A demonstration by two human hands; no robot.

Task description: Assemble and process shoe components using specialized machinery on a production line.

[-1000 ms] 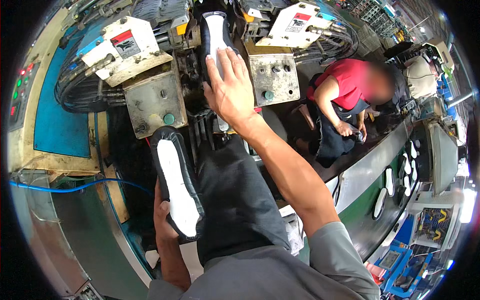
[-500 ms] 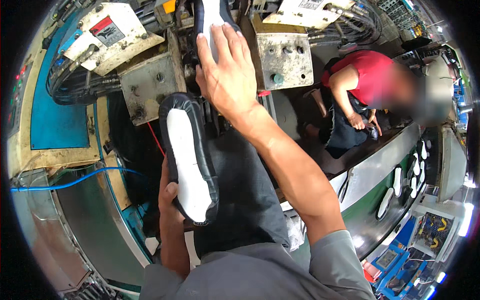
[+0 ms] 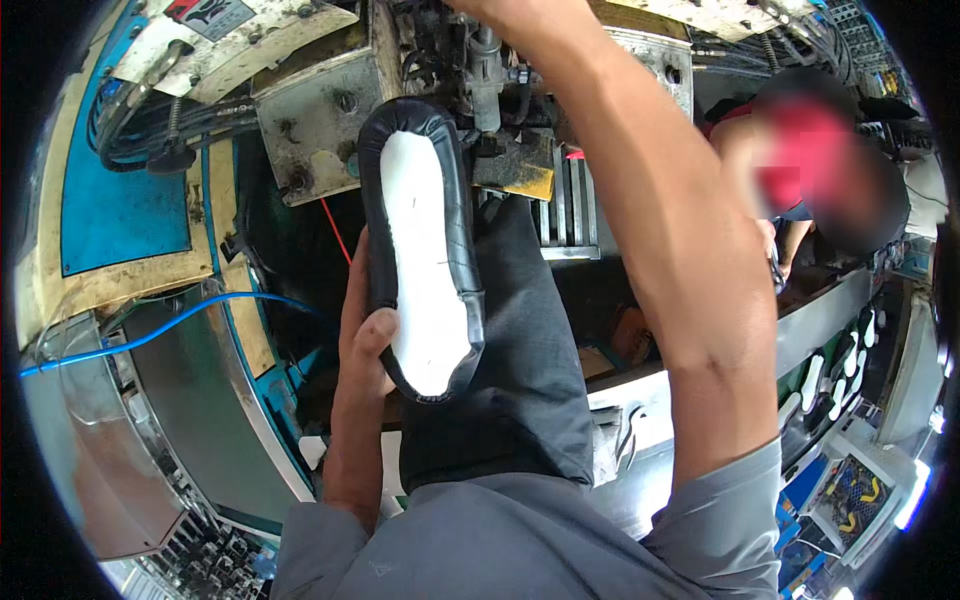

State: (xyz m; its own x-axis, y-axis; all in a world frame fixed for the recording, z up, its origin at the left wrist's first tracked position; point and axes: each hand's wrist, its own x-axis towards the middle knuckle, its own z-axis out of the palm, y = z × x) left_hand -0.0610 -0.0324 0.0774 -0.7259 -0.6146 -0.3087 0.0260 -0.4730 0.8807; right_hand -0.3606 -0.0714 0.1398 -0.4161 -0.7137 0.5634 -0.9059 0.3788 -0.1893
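My left hand (image 3: 373,345) is closed on the side of a black shoe upper (image 3: 470,270), sole side up over my lap. A white insole board (image 3: 415,250) fills its bottom, and the black edge is gathered around it. My thumb presses the near left side, while the other fingers are mostly hidden beneath. My right forearm (image 3: 660,190) stretches up and away toward the machine. That hand lies past the top edge, so its fingers and anything in them are out of sight.
Ahead stands a machine with worn metal boxes (image 3: 320,130), hoses and a central metal cylinder (image 3: 485,85). A blue hose (image 3: 200,310) crosses at left. At right, a person in red (image 3: 800,165) bends near a conveyor carrying several white-bottomed shoes (image 3: 812,382).
My right hand has left the other shoe on the machine and moved up out of view. That shoe no longer shows. The held shoe appears slightly farther up and right.
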